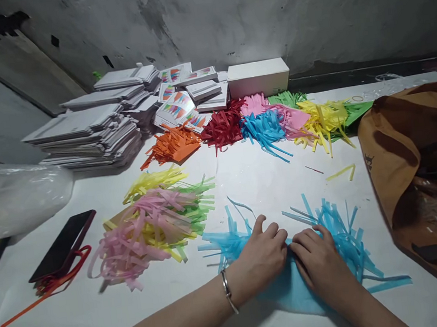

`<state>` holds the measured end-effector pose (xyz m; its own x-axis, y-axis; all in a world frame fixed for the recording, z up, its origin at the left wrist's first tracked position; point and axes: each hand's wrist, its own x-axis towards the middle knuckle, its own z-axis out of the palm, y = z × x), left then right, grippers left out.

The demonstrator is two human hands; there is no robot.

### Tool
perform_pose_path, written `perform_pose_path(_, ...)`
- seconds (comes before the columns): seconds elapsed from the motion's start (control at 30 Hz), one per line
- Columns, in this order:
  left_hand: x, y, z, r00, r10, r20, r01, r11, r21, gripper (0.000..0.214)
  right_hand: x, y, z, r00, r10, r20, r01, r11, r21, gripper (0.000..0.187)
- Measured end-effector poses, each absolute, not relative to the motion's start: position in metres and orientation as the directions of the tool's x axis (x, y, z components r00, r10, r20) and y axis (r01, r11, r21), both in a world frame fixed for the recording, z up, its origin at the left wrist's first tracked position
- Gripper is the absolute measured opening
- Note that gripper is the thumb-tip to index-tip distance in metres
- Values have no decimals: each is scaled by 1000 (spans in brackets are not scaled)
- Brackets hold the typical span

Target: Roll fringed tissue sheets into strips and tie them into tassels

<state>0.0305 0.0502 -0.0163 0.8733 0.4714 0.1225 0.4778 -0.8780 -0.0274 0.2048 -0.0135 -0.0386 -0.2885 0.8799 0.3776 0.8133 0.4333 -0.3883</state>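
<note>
A blue tissue-paper fringe (pixel 294 295) lies at the front of the white table, its cut strips spreading out to the left and right. My left hand (pixel 259 254), with a silver bracelet at the wrist, curls its fingers onto the paper's middle; its index finger is raised. Close beside it, my right hand (pixel 319 254) pinches the same paper, fingers bent and pressed down. The fingertips are partly hidden. To the left rests a pile of pink, yellow and green fringes (pixel 153 219).
Orange (pixel 176 145), red (pixel 224 125), blue (pixel 264 128) and yellow fringes (pixel 324 118) line the back. Behind them are flat stacked cartons (pixel 91 131) and a white box (pixel 259 78). A phone (pixel 63 246) lies left; a brown bag (pixel 396 163) stands right.
</note>
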Motion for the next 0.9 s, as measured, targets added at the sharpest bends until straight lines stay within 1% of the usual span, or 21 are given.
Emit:
perform_pose_path(0.07, 32, 56, -12, 861, 497, 107, 497, -867, 27, 24, 205, -12, -39, -309, 871, 382, 823, 446, -351, 20)
perform_pose_path(0.17, 28, 59, -5, 824, 555, 112, 550, -832, 72, 16, 203, -7, -40, -335, 853, 401, 832, 468, -300, 26)
perform_pose_path(0.2, 26, 57, -3, 828, 544, 135, 540, -839, 67, 14, 203, -5, -40, -339, 846, 411, 832, 474, -290, 28)
perform_pose_path(0.27, 21, 48, -4, 871, 458, 178, 456, -888, 55, 12, 205, 1, -37, -323, 839, 439, 833, 472, -288, 30)
perform_pose_path(0.33, 16, 37, -10, 908, 365, 205, 361, -931, 61, 9, 212, 9, -30, -264, 837, 479, 845, 440, -304, 28)
perform_pose_path(0.37, 14, 32, -13, 912, 353, 208, 345, -936, 74, 7, 218, 13, -26, -220, 835, 504, 855, 414, -313, 26)
perform_pose_path(0.43, 10, 24, -21, 883, 418, 212, 404, -908, 110, 12, 238, 22, -14, -124, 817, 563, 879, 354, -320, 23)
perform_pose_path(0.53, 6, 21, -31, 803, 551, 229, 529, -835, 153, 23, 287, 27, 4, 25, 740, 672, 917, 250, -310, 22)
perform_pose_path(0.63, 2, 24, -37, 743, 633, 218, 608, -774, 178, 26, 348, 14, 19, 183, 617, 765, 947, 97, -306, 24)
perform_pose_path(0.7, 0, 27, -37, 702, 667, 249, 642, -744, 185, 25, 385, -5, 29, 259, 500, 827, 961, -43, -274, 22)
perform_pose_path(0.73, -1, 29, -34, 679, 678, 284, 651, -734, 196, 23, 398, -17, 34, 239, 456, 857, 971, -106, -215, 22)
perform_pose_path(0.77, 0, 30, -28, 650, 686, 326, 656, -723, 215, 22, 406, -29, 40, 169, 446, 879, 985, -115, -131, 20)
perform_pose_path(0.8, 2, 31, -19, 618, 694, 370, 657, -714, 242, 20, 409, -41, 47, 70, 478, 875, 997, -68, -43, 18)
perform_pose_path(0.83, 5, 31, -6, 589, 696, 409, 650, -710, 271, 21, 406, -52, 54, -52, 528, 848, 999, 40, 37, 16)
perform_pose_path(0.87, 11, 31, 11, 567, 694, 443, 637, -711, 299, 23, 398, -61, 61, -141, 564, 814, 984, 168, 54, 14)
perform_pose_path(0.9, 18, 29, 30, 552, 688, 471, 616, -718, 325, 25, 386, -68, 68, -197, 603, 773, 959, 281, 26, 16)
